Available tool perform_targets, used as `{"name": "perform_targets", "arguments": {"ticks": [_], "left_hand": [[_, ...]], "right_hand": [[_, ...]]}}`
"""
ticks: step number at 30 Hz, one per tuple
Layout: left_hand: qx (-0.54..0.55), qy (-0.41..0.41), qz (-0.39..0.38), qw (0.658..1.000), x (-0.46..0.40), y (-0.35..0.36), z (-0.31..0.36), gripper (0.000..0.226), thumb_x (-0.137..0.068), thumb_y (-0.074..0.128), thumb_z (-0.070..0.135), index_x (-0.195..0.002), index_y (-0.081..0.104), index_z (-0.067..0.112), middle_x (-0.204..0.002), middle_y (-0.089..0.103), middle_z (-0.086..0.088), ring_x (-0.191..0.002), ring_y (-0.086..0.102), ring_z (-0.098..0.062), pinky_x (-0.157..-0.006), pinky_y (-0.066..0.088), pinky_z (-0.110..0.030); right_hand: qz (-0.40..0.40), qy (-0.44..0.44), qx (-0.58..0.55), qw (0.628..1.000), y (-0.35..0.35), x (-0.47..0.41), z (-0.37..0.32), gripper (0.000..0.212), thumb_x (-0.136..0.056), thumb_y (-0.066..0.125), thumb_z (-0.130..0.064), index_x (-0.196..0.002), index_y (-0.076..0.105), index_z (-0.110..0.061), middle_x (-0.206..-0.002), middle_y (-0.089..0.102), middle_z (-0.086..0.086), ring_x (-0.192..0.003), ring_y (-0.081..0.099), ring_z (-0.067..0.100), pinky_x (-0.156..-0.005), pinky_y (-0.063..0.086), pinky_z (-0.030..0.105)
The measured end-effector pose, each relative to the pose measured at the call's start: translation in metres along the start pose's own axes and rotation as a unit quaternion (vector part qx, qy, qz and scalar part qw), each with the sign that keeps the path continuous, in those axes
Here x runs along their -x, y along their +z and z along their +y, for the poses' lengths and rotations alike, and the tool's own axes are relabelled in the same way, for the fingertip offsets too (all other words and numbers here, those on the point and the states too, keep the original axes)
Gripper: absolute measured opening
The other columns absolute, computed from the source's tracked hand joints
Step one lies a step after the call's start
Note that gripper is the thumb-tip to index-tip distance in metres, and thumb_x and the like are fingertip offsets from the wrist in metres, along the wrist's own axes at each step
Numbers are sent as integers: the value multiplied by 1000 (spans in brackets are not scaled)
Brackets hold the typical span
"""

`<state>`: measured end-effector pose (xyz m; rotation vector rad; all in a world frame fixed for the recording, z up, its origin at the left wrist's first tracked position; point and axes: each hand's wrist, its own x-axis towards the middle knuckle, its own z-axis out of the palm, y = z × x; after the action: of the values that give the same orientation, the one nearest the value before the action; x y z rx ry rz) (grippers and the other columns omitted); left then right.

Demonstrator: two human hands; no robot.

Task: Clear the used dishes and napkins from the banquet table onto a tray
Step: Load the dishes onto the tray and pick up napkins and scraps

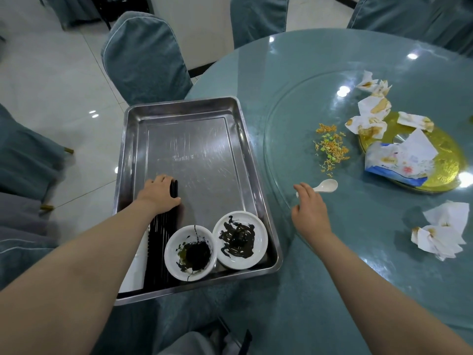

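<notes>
A steel tray (245, 139) lies on the table's left edge. In its near end stand a white bowl (190, 253) and a white plate (240, 240), both smeared with dark sauce. Black chopsticks (163, 234) lie along the tray's left side, and my left hand (160, 193) grips their far ends. My right hand (309, 208) hovers with relaxed fingers just left of a white spoon (326, 186) on the glass turntable. Crumpled stained napkins (371, 116) lie further right, and more napkins (441, 231) lie near the front right.
Food crumbs (330, 147) are scattered on the turntable (281, 139). A tissue pack (399, 162) sits on the gold centre disc (448, 162). Covered chairs (146, 57) ring the table. A white item (135, 267) lies at the tray's left side.
</notes>
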<state>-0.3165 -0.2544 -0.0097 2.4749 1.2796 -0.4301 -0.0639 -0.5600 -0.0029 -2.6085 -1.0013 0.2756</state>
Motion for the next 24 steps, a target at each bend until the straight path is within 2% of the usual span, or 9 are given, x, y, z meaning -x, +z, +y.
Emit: {"name": "perform_targets", "arguments": {"ticks": [3,7,9,11,13,15,18,21,24], "left_hand": [[8,10,19,1000,2,0,-1,68,-87,61,47,-142,35,18,-147,31,-4,-136,28,-32,-102,42,-48],[-28,13,32,999,3,2,-1,69,-84,61,52,-140,37,19,-146,32,-5,-138,23,-30,-108,35,-51],[-37,10,40,998,3,4,-1,74,-82,62,54,-142,33,21,-153,23,-7,-144,11,-32,-113,26,-52],[7,-5,26,1000,4,6,-2,86,-83,64,51,-150,20,21,-160,6,-8,-147,-1,-34,-115,20,-52],[43,-20,-2,999,4,6,-2,95,-84,65,49,-154,8,20,-161,-2,-8,-147,1,-36,-117,21,-51],[31,-17,-10,999,6,4,-2,93,-85,64,50,-153,10,17,-161,5,-10,-146,8,-35,-116,24,-49],[14,-5,2,1000,8,1,-2,83,-86,62,51,-150,23,15,-157,16,-11,-144,15,-33,-113,29,-48],[16,-5,4,1000,11,0,-2,79,-86,62,50,-147,28,15,-154,21,-12,-142,18,-33,-111,32,-48],[17,-3,-7,1000,12,-2,-1,78,-86,60,53,-147,29,15,-151,24,-12,-140,22,-33,-110,33,-47]], "right_hand": [[-7,-2,64,998,-3,-9,6,58,-84,50,-2,-141,44,-12,-148,41,7,-117,48,33,-90,43,45],[-22,2,63,998,-4,-14,8,46,-86,49,0,-131,52,-7,-131,52,10,-106,49,33,-85,43,43],[-30,2,56,998,-5,-14,10,37,-87,48,0,-123,56,-6,-124,53,11,-104,48,32,-82,42,40],[-35,-1,53,998,-6,-13,12,30,-89,49,-1,-117,57,-5,-120,52,12,-102,46,31,-79,40,37],[-40,-3,56,998,-7,-13,13,25,-90,50,-3,-113,59,-4,-117,52,12,-99,47,32,-77,38,35],[-47,-10,62,997,-8,-14,15,23,-89,50,-2,-109,60,-3,-114,54,14,-95,48,33,-77,40,37],[-64,-19,61,996,-11,-15,17,23,-89,49,1,-108,61,-4,-113,54,13,-94,49,34,-76,44,39],[-70,-28,62,995,-13,-15,18,24,-89,48,3,-106,63,-4,-110,57,12,-93,51,33,-73,42,35],[-67,-38,54,996,-12,-11,16,21,-91,48,0,-104,65,-4,-108,59,12,-92,53,33,-76,46,39]]}}
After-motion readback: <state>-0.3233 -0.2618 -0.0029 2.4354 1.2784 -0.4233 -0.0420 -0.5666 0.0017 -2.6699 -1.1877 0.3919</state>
